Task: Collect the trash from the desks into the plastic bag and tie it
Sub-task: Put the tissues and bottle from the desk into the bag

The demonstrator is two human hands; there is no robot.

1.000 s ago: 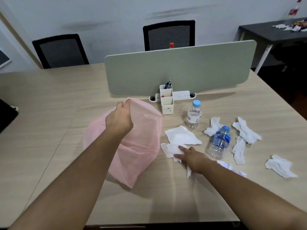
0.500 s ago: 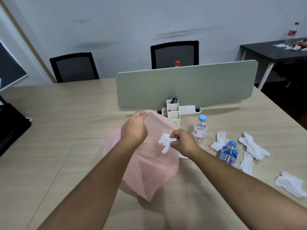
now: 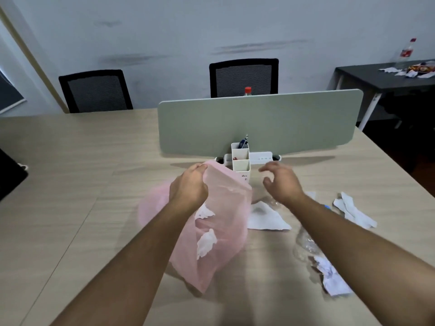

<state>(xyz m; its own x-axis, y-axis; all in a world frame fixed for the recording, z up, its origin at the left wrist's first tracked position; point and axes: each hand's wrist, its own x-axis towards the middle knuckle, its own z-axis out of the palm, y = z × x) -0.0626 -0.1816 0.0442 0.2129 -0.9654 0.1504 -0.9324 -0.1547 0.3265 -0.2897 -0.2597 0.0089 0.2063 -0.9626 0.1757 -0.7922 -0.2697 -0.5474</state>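
Observation:
My left hand [image 3: 189, 185] grips the rim of a thin pink plastic bag [image 3: 226, 229] and holds it up above the wooden desk [image 3: 70, 184]. White tissue pieces [image 3: 206, 242] show through the bag's wall. My right hand [image 3: 281, 182] hovers just right of the bag's mouth, fingers spread, holding nothing. A flat white tissue [image 3: 266, 217] lies on the desk below it. A clear water bottle [image 3: 306, 243] lies partly hidden behind my right forearm, with a crumpled tissue [image 3: 332, 277] beside it and more tissues [image 3: 353, 211] farther right.
A white pen holder [image 3: 241, 158] stands right behind the bag, before a grey-green divider panel [image 3: 259, 123]. Two black chairs [image 3: 243, 77] stand beyond the desk. A dark side table [image 3: 376, 78] at the back right carries more litter and a bottle [image 3: 406, 51].
My right hand carried a crumpled tissue from the desk to the bag's mouth and let it go inside. It has now drawn back to the right, empty. The view tilted upward.

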